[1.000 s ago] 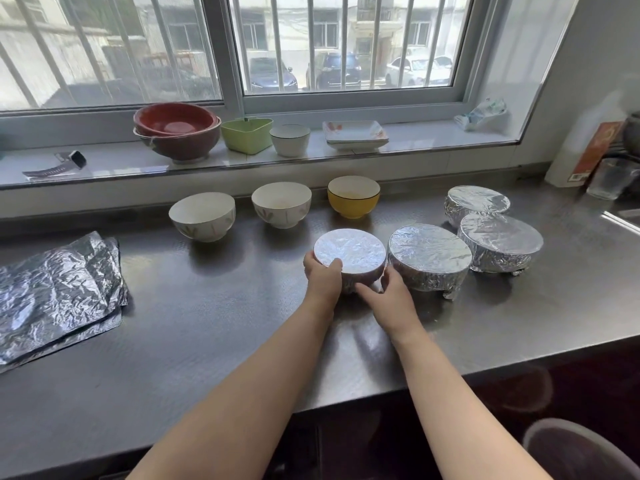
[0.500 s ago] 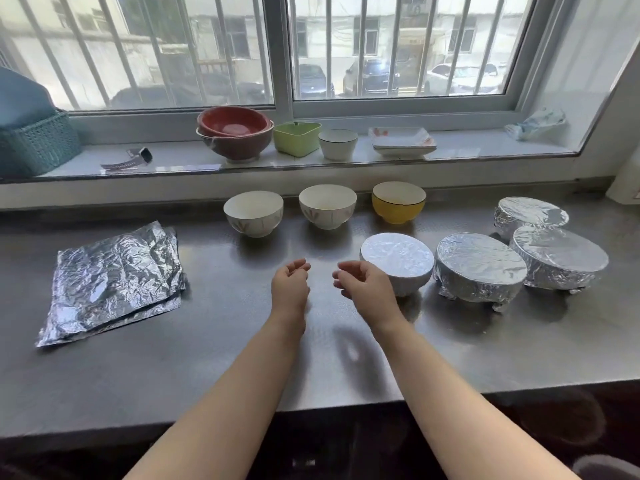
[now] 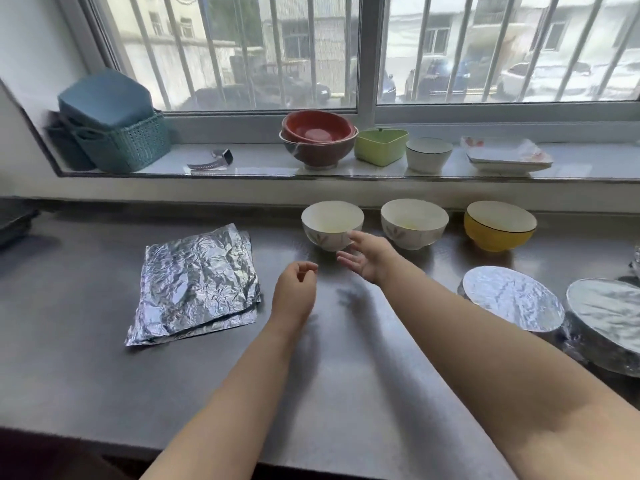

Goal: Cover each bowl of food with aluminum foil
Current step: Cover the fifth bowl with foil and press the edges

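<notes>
Steel-grey bench (image 3: 86, 358), seen from my head camera; I take the left-hand white bowl (image 3: 331, 225) as landmark. My right hand (image 3: 369, 259) reaches toward it with fingers (image 3: 346, 263) spread wide and empty, the thumb just in front of the bowl's near wall; whether it touches I cannot tell. My left hand (image 3: 296, 289) hovers nearer to me than the bowl, fingers loosely curled, holding nothing. Left of the bowl and slightly nearer me lies a stack of crumpled aluminium foil sheets (image 3: 197, 285), flat on the bench. Right of the bowl stand a second white bowl (image 3: 414, 223) and, beyond it, a yellow bowl (image 3: 498, 225), all three uncovered in a row along the back edge. Something yellowish shows in the two white bowls. Right of the landmark and nearer me sit two foil-covered bowls, one (image 3: 512, 303) whole in view and one (image 3: 606, 323) cut by the frame edge. Behind the bowl, on the windowsill (image 3: 259, 168), stand stacked red bowls (image 3: 317, 138), a green container (image 3: 381, 147), a small white bowl (image 3: 428, 154), square plates (image 3: 507, 157), and far left, a teal woven basket (image 3: 117, 140).
</notes>
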`<action>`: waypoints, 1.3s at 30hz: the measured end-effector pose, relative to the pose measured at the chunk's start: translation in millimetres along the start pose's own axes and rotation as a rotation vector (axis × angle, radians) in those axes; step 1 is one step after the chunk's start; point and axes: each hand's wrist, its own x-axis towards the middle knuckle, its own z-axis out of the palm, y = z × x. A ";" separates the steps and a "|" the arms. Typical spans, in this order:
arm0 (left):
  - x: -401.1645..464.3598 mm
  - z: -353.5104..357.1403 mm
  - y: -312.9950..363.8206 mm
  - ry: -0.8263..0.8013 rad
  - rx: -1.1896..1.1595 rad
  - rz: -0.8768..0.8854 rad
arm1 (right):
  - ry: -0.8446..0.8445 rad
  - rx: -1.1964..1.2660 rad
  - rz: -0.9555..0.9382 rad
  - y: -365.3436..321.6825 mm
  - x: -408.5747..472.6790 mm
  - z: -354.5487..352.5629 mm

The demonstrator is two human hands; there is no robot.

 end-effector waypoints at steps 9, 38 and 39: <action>39.9 -38.3 -41.1 0.096 0.725 0.165 | 0.059 -0.087 0.032 -6.6 91.6 16.7; -25.5 -43.1 -13.2 0.084 0.627 0.242 | -0.115 -0.126 0.051 68.1 -150.4 -94.1; -29.4 -41.1 -10.8 0.074 0.583 0.279 | -0.121 -0.144 0.052 69.8 -153.6 -97.9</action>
